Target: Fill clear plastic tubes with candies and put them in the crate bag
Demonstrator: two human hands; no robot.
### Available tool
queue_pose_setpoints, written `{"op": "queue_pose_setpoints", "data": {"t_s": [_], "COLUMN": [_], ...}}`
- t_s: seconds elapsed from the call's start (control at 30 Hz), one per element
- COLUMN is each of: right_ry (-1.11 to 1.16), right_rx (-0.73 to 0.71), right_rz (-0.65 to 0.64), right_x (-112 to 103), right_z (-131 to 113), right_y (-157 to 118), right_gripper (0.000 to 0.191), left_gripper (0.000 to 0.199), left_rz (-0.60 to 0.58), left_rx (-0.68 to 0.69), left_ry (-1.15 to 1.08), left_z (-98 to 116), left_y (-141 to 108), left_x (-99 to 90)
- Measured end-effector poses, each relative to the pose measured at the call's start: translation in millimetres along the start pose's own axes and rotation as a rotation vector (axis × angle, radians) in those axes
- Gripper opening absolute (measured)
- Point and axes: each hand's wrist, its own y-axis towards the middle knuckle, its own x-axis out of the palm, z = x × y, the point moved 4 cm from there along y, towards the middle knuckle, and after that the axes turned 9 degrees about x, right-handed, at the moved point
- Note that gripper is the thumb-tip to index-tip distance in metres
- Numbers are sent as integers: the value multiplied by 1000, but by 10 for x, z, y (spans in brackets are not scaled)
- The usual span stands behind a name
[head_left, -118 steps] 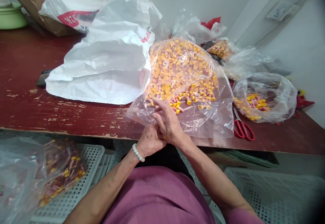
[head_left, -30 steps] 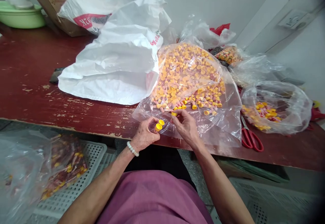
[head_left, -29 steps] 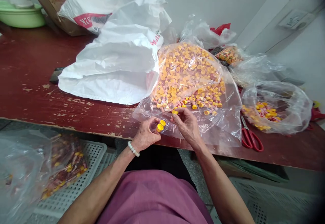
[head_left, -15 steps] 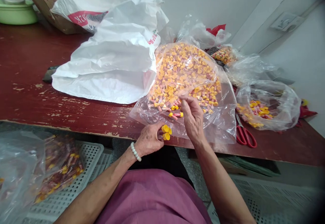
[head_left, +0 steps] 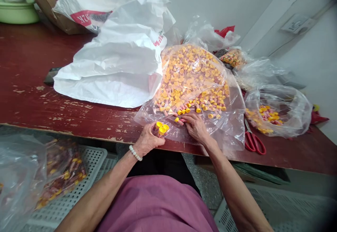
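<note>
At the table's front edge my left hand (head_left: 149,139) is closed around a small bunch of yellow-capped tubes (head_left: 162,129), caps up; their lower parts are hidden by my fingers. To its right, my right hand (head_left: 197,127) reaches down with its fingertips closed on the end of one red-and-white tube with a yellow cap (head_left: 179,121). That tube lies at the mouth of a large clear plastic bag (head_left: 234,133). Inside the bag is a heap of the same yellow-capped tubes (head_left: 189,74).
A white sack (head_left: 113,67) lies left of the clear bag. Red-handled scissors (head_left: 255,142) and a smaller clear bag (head_left: 297,109) of capped pieces are on the right. Below the red table (head_left: 52,109), at left, a filled bag rests on a white perforated crate (head_left: 94,158).
My left hand has shifted left with its bunch of tubes, tilting the caps upward. My right hand has come down from above the heap onto a single tube at the bag's mouth.
</note>
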Motion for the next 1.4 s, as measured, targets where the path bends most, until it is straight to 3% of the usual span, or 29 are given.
{"op": "queue_pose_setpoints", "data": {"t_s": [0.1, 0.2, 0.37, 0.47, 0.6, 0.7, 0.77, 0.83, 0.9, 1.0, 1.1, 1.2, 1.3, 1.4], "right_ry": [49, 246, 416, 377, 447, 543, 537, 504, 565, 827, 908, 673, 315, 130], "right_rx": [120, 171, -101, -203, -148, 38, 65, -22, -64, 114, 214, -4, -373, -506], "right_rz": [105, 166, -91, -145, 3, 233, 373, 355, 246, 185, 148, -41, -219, -116], "right_x": [-39, -238, -494, -526, -611, -615, -524, -350, -181, -131, -291, -391, -192, 134], "right_z": [5, -254, -1072, -1308, -1221, -1104, -1151, -1296, -1390, -1271, -1109, -1227, -1515, -1676], "right_y": [-80, -167, -362, -450, -376, -234, -165, -104, -43, 56, 86, -55, -372, -600], "right_gripper": [25, 24, 23, 30, 30, 27, 29, 30, 29, 33, 42, 43, 76, 75], "left_gripper": [24, 22, 20, 18, 22, 26, 27, 25, 23, 27, 28, 27, 26, 16], "left_rz": [-8, -48, -144, -180, -180, -204, -220, -223, -214, -163, -118, -74, -19, 89], "left_rx": [52, 81, 134, 173, 186, 174, 168, 180, 169, 48, -118, -242, -281, -316], "left_ry": [66, 142, 365, 467, 549, 596, 624, 620, 520, 141, -172, -266, -358, -502], "left_z": [28, 64, 142, 184, 211, 200, 184, 177, 180, 185, 172, 138, 114, 33], "left_y": [18, 25, 3, -26, -60, -82, -98, -122, -155, -207, -257, -307, -370, -445], "left_x": [56, 136, 207, 242, 259, 286, 321, 357, 369, 300, 150, -18, -94, -113]}}
